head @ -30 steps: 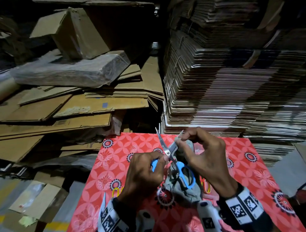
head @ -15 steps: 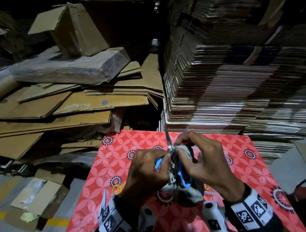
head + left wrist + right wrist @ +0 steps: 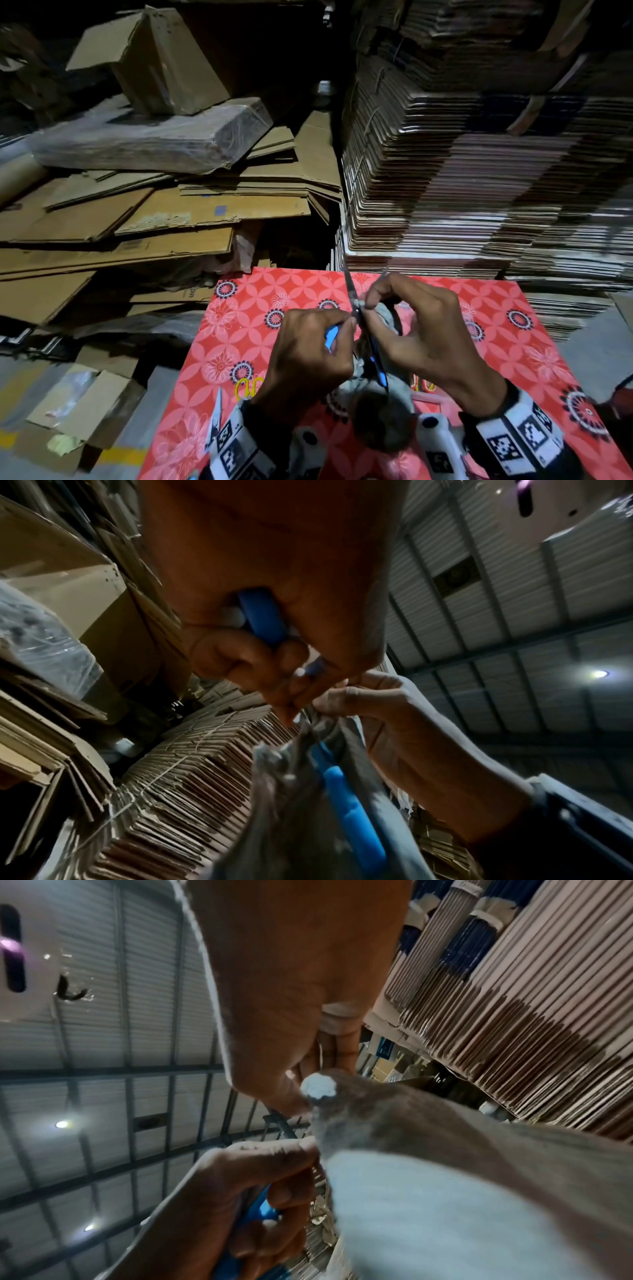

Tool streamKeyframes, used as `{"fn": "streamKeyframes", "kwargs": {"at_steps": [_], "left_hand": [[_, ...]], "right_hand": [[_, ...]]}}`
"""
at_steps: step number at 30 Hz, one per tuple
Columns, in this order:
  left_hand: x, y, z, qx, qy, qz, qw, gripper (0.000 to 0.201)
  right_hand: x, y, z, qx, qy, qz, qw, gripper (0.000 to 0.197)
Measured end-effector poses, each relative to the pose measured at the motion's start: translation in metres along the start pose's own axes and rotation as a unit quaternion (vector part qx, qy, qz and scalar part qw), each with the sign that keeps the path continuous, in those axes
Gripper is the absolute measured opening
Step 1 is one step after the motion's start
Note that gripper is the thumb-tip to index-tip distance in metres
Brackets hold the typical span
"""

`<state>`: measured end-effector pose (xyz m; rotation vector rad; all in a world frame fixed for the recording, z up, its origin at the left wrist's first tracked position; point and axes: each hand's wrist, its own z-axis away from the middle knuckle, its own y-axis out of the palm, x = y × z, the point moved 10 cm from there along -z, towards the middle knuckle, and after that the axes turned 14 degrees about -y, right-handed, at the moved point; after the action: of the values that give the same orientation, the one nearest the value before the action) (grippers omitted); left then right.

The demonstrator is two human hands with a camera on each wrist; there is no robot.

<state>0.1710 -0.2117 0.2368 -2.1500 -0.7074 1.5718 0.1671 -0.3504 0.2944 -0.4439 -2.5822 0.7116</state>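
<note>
Left hand (image 3: 308,356): grip curled round blue-handled scissors (image 3: 350,289), blades pointing up. Right hand (image 3: 431,335): grip pinching grey cloth (image 3: 385,313) at the blades, above red floral worktop (image 3: 239,325).

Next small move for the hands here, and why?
Probably the right hand should slide its pinch of cloth up the blade toward the tip. The left hand grips the scissors by a blue handle, the blades stand apart, and the cloth is pinched against them near the pivot. The tips beyond the fingers are bare.
</note>
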Motion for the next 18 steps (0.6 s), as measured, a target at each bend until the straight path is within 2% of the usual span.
{"fn": "streamKeyframes", "kwargs": {"at_steps": [3,7,8,13,18], "left_hand": [[0.007,-0.003,0.000,-0.008,-0.017,0.005,1.000,0.024],[0.011,-0.004,0.003,-0.013,-0.038,0.027,0.999,0.027],[0.012,-0.004,0.003,-0.013,-0.042,0.035,0.998,0.030],[0.011,-0.005,0.004,-0.003,-0.045,0.058,0.997,0.039],[0.004,-0.008,0.004,-0.004,-0.023,0.046,0.999,0.037]], "right_hand": [[0.002,0.011,0.003,0.056,-0.007,-0.036,0.998,0.022],[-0.005,0.022,0.008,0.179,0.021,-0.081,0.980,0.025],[-0.008,0.016,0.006,0.173,0.030,-0.078,0.981,0.025],[-0.020,-0.018,-0.001,0.013,0.073,-0.071,0.995,0.025],[-0.021,-0.001,0.004,0.000,0.089,-0.088,0.992,0.021]]}}
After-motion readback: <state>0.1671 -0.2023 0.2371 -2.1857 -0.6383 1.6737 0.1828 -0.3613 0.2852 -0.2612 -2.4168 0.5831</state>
